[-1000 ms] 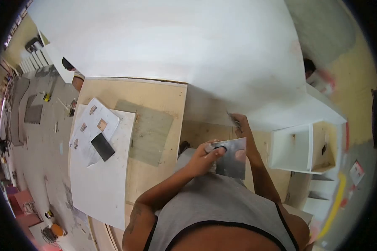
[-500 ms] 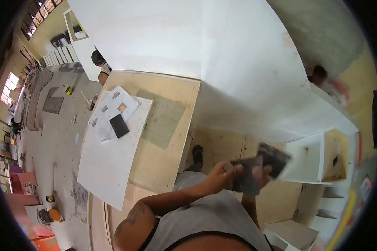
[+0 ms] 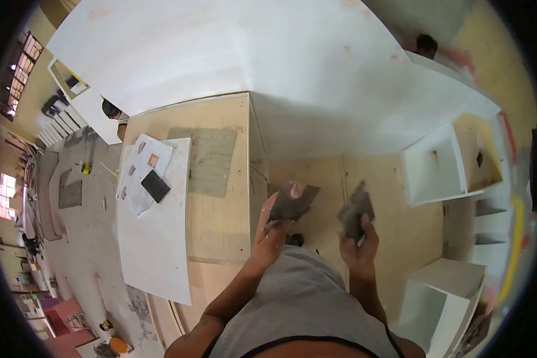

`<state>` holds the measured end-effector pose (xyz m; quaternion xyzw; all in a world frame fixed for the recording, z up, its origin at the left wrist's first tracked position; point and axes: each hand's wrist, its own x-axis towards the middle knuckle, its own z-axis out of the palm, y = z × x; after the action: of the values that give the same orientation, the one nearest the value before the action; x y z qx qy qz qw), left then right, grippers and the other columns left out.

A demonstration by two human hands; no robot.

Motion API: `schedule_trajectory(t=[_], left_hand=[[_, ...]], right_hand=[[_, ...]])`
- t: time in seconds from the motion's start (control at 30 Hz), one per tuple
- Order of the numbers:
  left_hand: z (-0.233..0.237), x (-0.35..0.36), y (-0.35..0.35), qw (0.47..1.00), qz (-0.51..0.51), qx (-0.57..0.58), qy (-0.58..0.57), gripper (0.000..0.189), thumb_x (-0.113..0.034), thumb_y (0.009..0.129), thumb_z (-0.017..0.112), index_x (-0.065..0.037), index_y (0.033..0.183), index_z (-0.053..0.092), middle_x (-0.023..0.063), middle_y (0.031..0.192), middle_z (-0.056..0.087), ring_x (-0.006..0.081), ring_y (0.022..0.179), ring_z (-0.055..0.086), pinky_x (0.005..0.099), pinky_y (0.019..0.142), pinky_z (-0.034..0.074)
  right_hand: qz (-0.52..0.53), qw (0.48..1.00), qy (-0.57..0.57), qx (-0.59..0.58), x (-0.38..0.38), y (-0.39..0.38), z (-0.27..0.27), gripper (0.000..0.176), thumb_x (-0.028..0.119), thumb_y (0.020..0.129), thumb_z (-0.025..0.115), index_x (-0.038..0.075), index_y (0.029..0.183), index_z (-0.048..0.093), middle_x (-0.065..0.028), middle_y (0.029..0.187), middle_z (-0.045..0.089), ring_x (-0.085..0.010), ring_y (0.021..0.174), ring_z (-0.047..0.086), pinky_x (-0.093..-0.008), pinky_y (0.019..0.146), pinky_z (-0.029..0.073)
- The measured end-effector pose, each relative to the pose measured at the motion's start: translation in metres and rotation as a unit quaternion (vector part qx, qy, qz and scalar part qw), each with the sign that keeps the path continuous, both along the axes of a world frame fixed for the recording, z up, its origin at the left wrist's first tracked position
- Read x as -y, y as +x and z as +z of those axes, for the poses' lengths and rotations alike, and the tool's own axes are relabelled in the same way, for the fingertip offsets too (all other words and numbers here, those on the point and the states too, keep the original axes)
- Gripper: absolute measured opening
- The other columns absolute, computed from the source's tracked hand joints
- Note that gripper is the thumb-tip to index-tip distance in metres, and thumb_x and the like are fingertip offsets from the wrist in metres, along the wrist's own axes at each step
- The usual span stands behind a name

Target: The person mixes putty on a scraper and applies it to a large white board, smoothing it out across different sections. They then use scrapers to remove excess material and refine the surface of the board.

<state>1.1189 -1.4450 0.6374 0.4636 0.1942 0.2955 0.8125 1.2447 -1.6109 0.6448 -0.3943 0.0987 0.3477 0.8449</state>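
Observation:
My left hand [image 3: 271, 238] grips a dark, flat putty spreader [image 3: 287, 206] from below. A small pinkish lump [image 3: 295, 190] shows near its top edge, and light smears mark the fingers. To the right, my right hand [image 3: 361, 246] is closed around the lower end of a second dark putty spreader [image 3: 357, 210], blurred and tilted upward. A gap separates the two spreaders, with the wooden floor panel [image 3: 328, 173] behind them. Both hands are in front of my body, left of the open white cabinet.
A wooden bench top [image 3: 221, 232] at left carries a white board [image 3: 155, 250], papers [image 3: 140, 190] and a black square plate [image 3: 156, 186]. A tall white panel [image 3: 268, 53] stands ahead. White cabinet boxes [image 3: 432, 161] line the right. Two people [image 3: 425, 45] are partly hidden behind panels.
My hands have moved apart, the spreaders no longer overlapping. The left has gone left and up, and its spreader is turned differently. The view has shifted to the right.

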Motion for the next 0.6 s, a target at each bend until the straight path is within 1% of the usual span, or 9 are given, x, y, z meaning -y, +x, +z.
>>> schedule_trajectory(t=[0.03, 0.07, 0.2, 0.27, 0.3, 0.37, 0.5, 0.57, 0.6], left_hand=[[0.003, -0.005, 0.001, 0.992, -0.026, 0.017, 0.126, 0.052, -0.008, 0.09, 0.057, -0.005, 0.139, 0.04, 0.012, 0.135, 0.045, 0.0251, 0.125, 0.044, 0.0381, 0.104, 0.037], [0.006, -0.01, 0.003, 0.966, -0.055, 0.035, 0.249, 0.059, 0.001, 0.086, 0.058, -0.007, 0.141, 0.039, 0.0153, 0.142, 0.041, 0.0303, 0.132, 0.041, 0.0425, 0.108, 0.035], [0.015, -0.032, 0.026, 0.876, -0.213, 0.103, 0.42, 0.072, 0.009, 0.074, 0.058, -0.014, 0.141, 0.042, 0.018, 0.147, 0.035, 0.0374, 0.137, 0.034, 0.0497, 0.111, 0.031], [0.007, -0.041, 0.031, 0.838, -0.22, 0.006, 0.499, 0.073, 0.01, 0.072, 0.057, -0.02, 0.138, 0.047, 0.0138, 0.147, 0.037, 0.0384, 0.137, 0.034, 0.0516, 0.109, 0.033], [0.003, -0.05, 0.03, 0.838, -0.229, 0.007, 0.495, 0.073, 0.01, 0.072, 0.057, -0.02, 0.138, 0.047, 0.0138, 0.147, 0.037, 0.0384, 0.137, 0.034, 0.0516, 0.109, 0.033], [-0.006, -0.075, 0.03, 0.611, -0.28, -0.132, 0.729, 0.07, 0.012, 0.075, 0.058, -0.021, 0.136, 0.048, 0.0092, 0.148, 0.037, 0.0309, 0.138, 0.035, 0.0515, 0.109, 0.035], [-0.06, -0.105, 0.046, 0.653, -0.354, -0.121, 0.658, 0.066, 0.004, 0.075, 0.06, -0.022, 0.135, 0.051, 0.0074, 0.144, 0.042, 0.031, 0.134, 0.04, 0.045, 0.102, 0.041], [-0.081, -0.115, 0.069, 0.799, -0.306, -0.14, 0.498, 0.066, 0.004, 0.073, 0.059, -0.02, 0.134, 0.052, 0.0086, 0.142, 0.043, 0.0312, 0.129, 0.044, 0.042, 0.098, 0.044], [-0.094, -0.119, 0.082, 0.797, -0.315, -0.138, 0.497, 0.066, 0.004, 0.073, 0.059, -0.02, 0.134, 0.052, 0.0086, 0.142, 0.043, 0.0312, 0.129, 0.044, 0.042, 0.098, 0.044]], right_hand=[[0.045, 0.977, -0.034, 0.206, -0.007, -0.009, -0.01, 0.029, 0.026, 0.093, 0.057, 0.001, 0.108, 0.057, -0.0077, 0.092, 0.064, -0.0132, 0.074, 0.063, -0.0244, 0.06, 0.053], [0.038, 0.979, -0.034, 0.199, -0.008, -0.009, -0.013, 0.029, 0.026, 0.093, 0.057, 0.001, 0.108, 0.057, -0.0077, 0.092, 0.064, -0.0132, 0.074, 0.063, -0.0244, 0.06, 0.053], [0.146, 0.983, 0.083, -0.077, -0.022, -0.004, -0.006, 0.038, 0.024, 0.089, 0.06, -0.001, 0.116, 0.052, -0.0107, 0.09, 0.064, -0.012, 0.07, 0.063, -0.0237, 0.058, 0.052], [0.048, 0.873, -0.058, 0.483, -0.024, 0.004, -0.016, 0.04, 0.026, 0.086, 0.062, -0.001, 0.113, 0.052, -0.0101, 0.086, 0.063, -0.0119, 0.06, 0.061, -0.0234, 0.05, 0.049], [0.042, 0.875, -0.064, 0.479, -0.023, 0.012, -0.015, 0.04, 0.026, 0.086, 0.062, -0.001, 0.113, 0.052, -0.0101, 0.086, 0.063, -0.0119, 0.06, 0.061, -0.0234, 0.05, 0.049], [0.147, 0.983, 0.105, 0.044, -0.028, 0.037, 0.002, 0.043, 0.028, 0.084, 0.065, -0.002, 0.113, 0.052, -0.0115, 0.089, 0.063, -0.0129, 0.057, 0.061, -0.0227, 0.047, 0.049], [0.102, 0.985, -0.019, 0.14, -0.068, 0.068, -0.011, 0.046, 0.021, 0.082, 0.068, 0.0, 0.119, 0.052, -0.0105, 0.098, 0.063, -0.013, 0.061, 0.063, -0.0212, 0.048, 0.049], [0.049, 0.98, -0.043, 0.188, -0.114, 0.093, -0.015, 0.043, 0.016, 0.082, 0.068, 0.002, 0.12, 0.054, -0.007, 0.1, 0.063, -0.0138, 0.07, 0.064, -0.0236, 0.052, 0.052], [0.041, 0.977, -0.048, 0.205, -0.139, 0.112, -0.021, 0.043, 0.013, 0.082, 0.068, 0.003, 0.121, 0.055, -0.0059, 0.101, 0.064, -0.0141, 0.075, 0.064, -0.0246, 0.054, 0.052]])
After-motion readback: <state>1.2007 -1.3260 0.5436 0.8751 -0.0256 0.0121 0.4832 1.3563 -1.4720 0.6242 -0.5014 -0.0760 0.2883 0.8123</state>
